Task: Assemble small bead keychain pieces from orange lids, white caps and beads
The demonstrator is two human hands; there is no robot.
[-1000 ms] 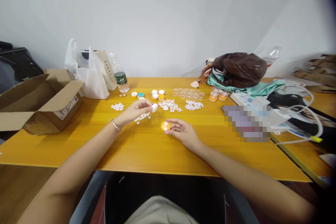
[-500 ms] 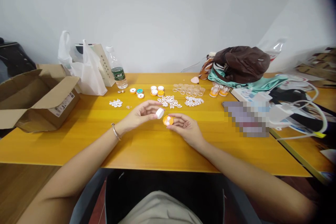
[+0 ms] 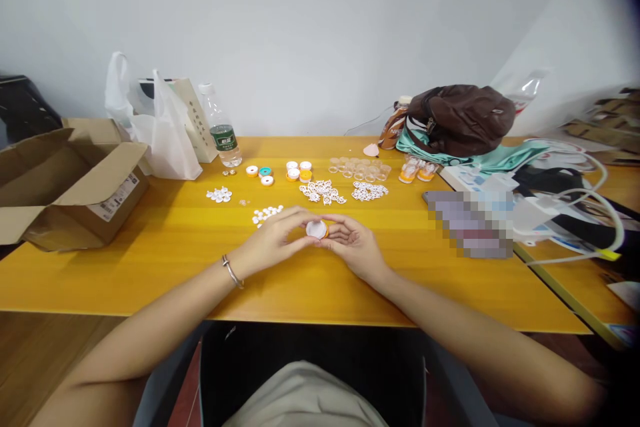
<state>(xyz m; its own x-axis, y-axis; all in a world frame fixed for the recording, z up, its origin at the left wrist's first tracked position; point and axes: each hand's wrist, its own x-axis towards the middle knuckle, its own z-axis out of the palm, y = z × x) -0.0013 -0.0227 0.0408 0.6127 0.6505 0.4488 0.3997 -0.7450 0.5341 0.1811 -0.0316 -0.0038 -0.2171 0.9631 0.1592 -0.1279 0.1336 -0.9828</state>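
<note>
Over the middle of the table (image 3: 280,293), both hands meet at one small round piece. Thumb and fingers of my left hand (image 3: 275,238) grip a white round cap (image 3: 315,230). My right hand (image 3: 359,250) grips an orange round cup (image 3: 327,229) against the cap's right side, mostly covered by the cap and fingers. Whether the two are joined, I cannot tell. Just beyond my left hand lie small white pieces (image 3: 265,213). Further back are white lattice pieces (image 3: 323,192), clear rings (image 3: 357,169) and white-and-orange round pieces (image 3: 299,171).
An open cardboard box (image 3: 95,180) and a white plastic bag (image 3: 170,133) stand at the left, beside a water bottle (image 3: 225,137). At the right are a brown bag (image 3: 465,120), a pixelated flat object (image 3: 470,223) and white cables (image 3: 617,220). White discs (image 3: 219,195) lie left of centre.
My left hand has moved right and slightly down, bringing the white cap against the orange cup. Small white pieces behind that hand have come into view. My right hand has barely moved.
</note>
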